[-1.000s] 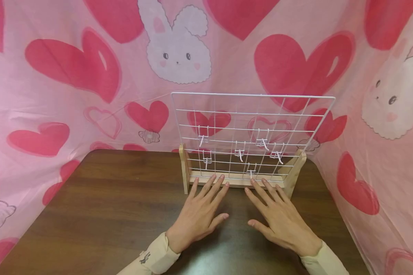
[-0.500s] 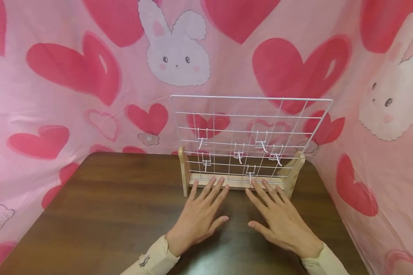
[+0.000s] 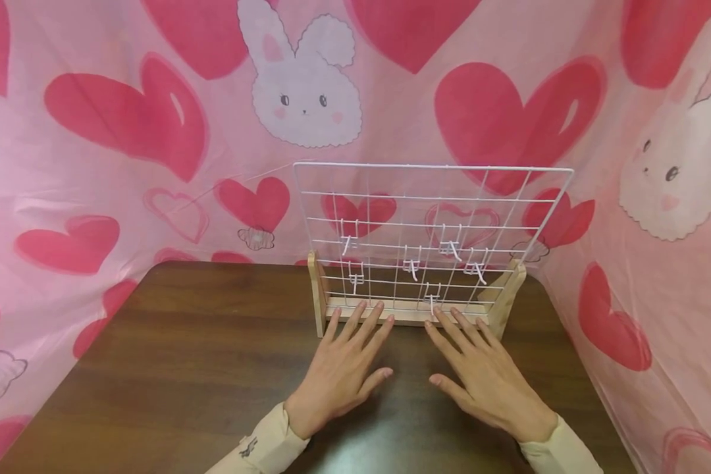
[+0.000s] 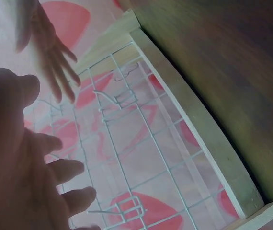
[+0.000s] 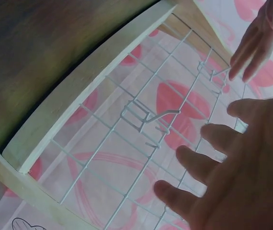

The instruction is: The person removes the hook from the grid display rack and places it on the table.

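Observation:
A white wire grid rack (image 3: 432, 166) stands upright on the table, held in a pale wooden base (image 3: 405, 317) with two side posts. Several white wire hooks (image 3: 413, 266) hang on its lower half. My left hand (image 3: 345, 372) is in front of the base's left part, palm down with fingers spread. Opposite it, my right hand (image 3: 488, 378) lies the same way before the right part, fingertips near the lowest hook (image 3: 432, 299). Neither hand holds anything; whether the fingertips touch the base I cannot tell. Both wrist views show the grid (image 4: 127, 184) beyond the fingers.
The brown wooden table (image 3: 184, 355) extends to the left of the rack and in front of it. A pink cloth (image 3: 391, 118) with hearts and rabbits hangs behind the table and along both sides.
The head view has tilted very slightly. Both hands keep nearly the same place and pose, and the rack and its hooks have not moved.

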Tool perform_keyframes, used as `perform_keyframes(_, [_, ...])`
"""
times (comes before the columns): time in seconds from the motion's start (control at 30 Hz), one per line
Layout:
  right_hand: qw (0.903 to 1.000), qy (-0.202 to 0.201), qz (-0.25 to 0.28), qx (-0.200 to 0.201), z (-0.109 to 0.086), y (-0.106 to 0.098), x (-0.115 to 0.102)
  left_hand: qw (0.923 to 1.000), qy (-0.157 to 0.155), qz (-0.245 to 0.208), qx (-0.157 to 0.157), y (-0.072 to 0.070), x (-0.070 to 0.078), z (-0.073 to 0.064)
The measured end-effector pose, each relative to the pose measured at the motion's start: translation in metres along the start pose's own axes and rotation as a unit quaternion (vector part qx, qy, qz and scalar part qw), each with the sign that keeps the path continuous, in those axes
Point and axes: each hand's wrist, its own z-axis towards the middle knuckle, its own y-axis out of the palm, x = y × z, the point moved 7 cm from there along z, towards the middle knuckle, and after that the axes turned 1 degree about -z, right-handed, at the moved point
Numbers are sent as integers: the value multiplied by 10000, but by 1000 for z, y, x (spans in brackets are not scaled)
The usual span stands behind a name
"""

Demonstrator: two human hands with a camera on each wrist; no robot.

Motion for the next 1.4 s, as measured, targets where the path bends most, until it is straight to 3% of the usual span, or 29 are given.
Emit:
perform_keyframes(0.3, [9985,-249,37,482,5,-8,-2,9989,-19,-45,461,-9,-4,3])
perform_keyframes(0.63, [9943,-287,-36,1023,9,-16,-2,9930,-47,-465,1081,-13,-14,4])
perform_keyframes(0.8, [9875,-357,152,1527,9,-24,-2,9860,18,-674,1526,-17,-16,4])
perform_keyframes(0.93, [9844,-360,231,1704,9,-28,-2,9782,-4,-911,1864,-21,-18,3])
perform_keyframes(1.13, [9808,-349,301,1894,9,-31,-2,9709,-94,-1047,2150,-24,-25,1])
perform_keyframes(1.4, [9663,-289,407,2524,12,-43,5,9586,-376,-1362,2471,-30,-41,3])
